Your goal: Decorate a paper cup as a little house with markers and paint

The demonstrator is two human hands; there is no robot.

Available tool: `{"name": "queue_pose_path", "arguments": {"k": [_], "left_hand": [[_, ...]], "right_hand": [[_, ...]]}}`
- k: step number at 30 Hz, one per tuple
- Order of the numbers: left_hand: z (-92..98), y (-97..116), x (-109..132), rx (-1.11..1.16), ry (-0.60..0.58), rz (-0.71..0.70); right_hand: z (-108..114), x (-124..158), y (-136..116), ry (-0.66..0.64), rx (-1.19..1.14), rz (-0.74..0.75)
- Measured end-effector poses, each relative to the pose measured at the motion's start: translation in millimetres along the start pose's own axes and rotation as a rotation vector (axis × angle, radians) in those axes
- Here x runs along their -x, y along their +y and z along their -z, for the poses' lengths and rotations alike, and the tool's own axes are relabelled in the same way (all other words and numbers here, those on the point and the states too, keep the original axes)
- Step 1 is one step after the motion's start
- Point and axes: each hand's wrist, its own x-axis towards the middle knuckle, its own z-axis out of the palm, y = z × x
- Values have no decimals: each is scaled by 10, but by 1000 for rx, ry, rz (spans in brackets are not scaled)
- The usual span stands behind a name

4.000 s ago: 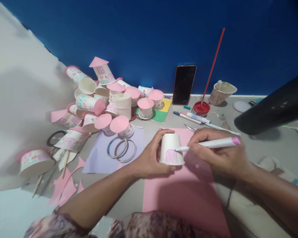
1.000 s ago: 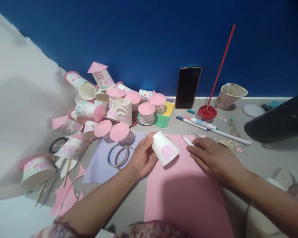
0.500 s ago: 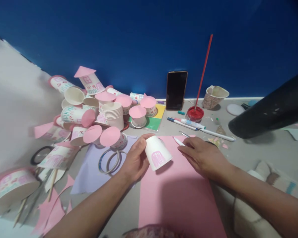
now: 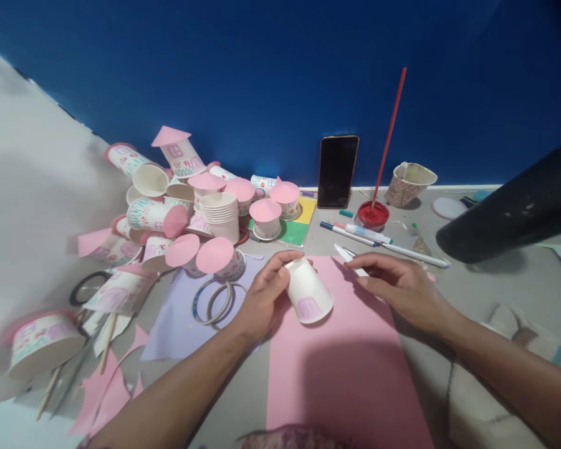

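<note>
My left hand point(image 4: 265, 295) grips a white paper cup point(image 4: 312, 288) by its side, tilted, its wide rim towards me. A pink arch is coloured on the cup near that rim. In my right hand point(image 4: 402, 284) is a white marker point(image 4: 350, 259), held between thumb and fingers, its tip pointing up and left, apart from the cup. Under both hands lies a sheet of pink paper point(image 4: 341, 386). A thin metallic point shows just behind the marker; the rest of that item is hidden.
Decorated cups with pink paper roofs point(image 4: 215, 255) crowd the left, around a stack of plain cups point(image 4: 220, 218). A phone point(image 4: 338, 171) leans on the blue wall. Beside it are a red paint pot point(image 4: 373, 216) with a stick, several markers point(image 4: 362, 234) and a black cylinder point(image 4: 514, 199).
The cup has turned and tilted slightly in my left hand. My right hand has shifted a little to the right, with the marker angled more upward. The view has swung slightly left.
</note>
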Motion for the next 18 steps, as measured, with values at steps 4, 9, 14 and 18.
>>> {"name": "queue_pose_path", "arguments": {"k": [4,9,14,18], "left_hand": [[49,-19,28,-511,-109,-278],[97,-3,55,-843,-173,-398],[133,19,26,-907,-196,-294],[185,35,-14,-1085,-256,-352]], "right_hand": [[-32,-7,15,-36,29,37],[-11,-23,80,-70,-236,-95],[-8,28,88,-216,-366,-33],[-30,72,52,-227,-335,0]]}}
